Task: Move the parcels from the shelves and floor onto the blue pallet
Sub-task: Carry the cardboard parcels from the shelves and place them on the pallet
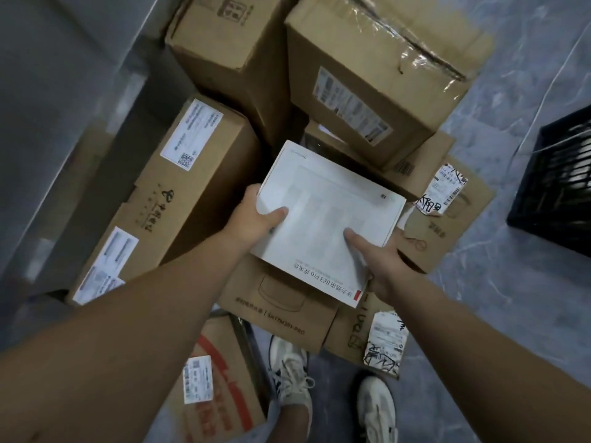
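White box (326,219): held flat above cardboard boxes (198,174) heaped on the floor (511,298) | left hand (256,215): thumb on top, fingers round its left edge | right hand (380,263): thumb on top, gripping its near corner | dark pallet (556,193): floor's right edge.

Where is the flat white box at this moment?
In the head view the flat white box is at the centre, held between the left hand and the right hand, above a low brown carton.
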Motion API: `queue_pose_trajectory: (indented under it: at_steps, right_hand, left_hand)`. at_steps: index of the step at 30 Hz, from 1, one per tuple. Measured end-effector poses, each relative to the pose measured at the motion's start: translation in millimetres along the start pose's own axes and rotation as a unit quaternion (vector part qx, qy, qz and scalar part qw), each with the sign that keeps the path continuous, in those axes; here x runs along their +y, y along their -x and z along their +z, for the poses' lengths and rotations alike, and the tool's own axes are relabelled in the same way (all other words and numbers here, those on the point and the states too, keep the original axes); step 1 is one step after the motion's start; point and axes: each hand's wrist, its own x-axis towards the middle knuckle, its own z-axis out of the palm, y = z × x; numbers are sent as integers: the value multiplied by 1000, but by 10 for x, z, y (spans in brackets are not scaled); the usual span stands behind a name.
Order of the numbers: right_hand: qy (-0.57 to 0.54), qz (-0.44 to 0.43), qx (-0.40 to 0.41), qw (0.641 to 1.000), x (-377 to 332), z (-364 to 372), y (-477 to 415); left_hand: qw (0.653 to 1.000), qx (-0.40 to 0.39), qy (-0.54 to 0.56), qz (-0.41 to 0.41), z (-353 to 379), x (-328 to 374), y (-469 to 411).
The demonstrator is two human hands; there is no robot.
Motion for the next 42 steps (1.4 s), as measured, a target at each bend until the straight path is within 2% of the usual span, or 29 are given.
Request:
queue_pose_trajectory:
  at_steps: [4,8,10,14,18,21,25,30,34,37,42]
  right_hand:
    - [37,23,-25,999,-37,-51,344]
    - [58,30,-49,997,-317,-211,1006]
    - [59,1,-70,996,-620,-246,1434]
    - [134,-103,-144,975,-1406,-203,2574]
    - [188,-192,-191,944,-1854,-97,3900]
    - [221,-213,-248,919,-1771,74,4815]
    - [292,-238,-313,872,-1220,394,5727]
    - [398,-241,-369,804,-64,803,6618]
    - [515,-334,-376,694,1113,1284,7411]
    - [562,-318,-450,617,2185,1616,8056]
    - [616,-281,-561,477,4116,2031,9125]
  left_hand:
    - [998,39,48,-18,-83,27,426]
    - [995,44,81,-25,-370,231,1142]
    - [994,46,87,-38,-609,443,1595]
    - [987,84,131,-30,-1260,970,2625]
    - [966,185,178,29,-1860,1373,3876]
    - [942,261,205,45,-2113,1353,4834]
    - [898,345,273,2,-2130,846,5935]
    - [823,435,358,-69,-1920,-201,7240]
    - [748,502,410,-145,-1737,-1165,8368]
    - [674,561,453,-159,-1571,-1918,9370]
    - [533,669,489,-174,-1148,-2936,11082]
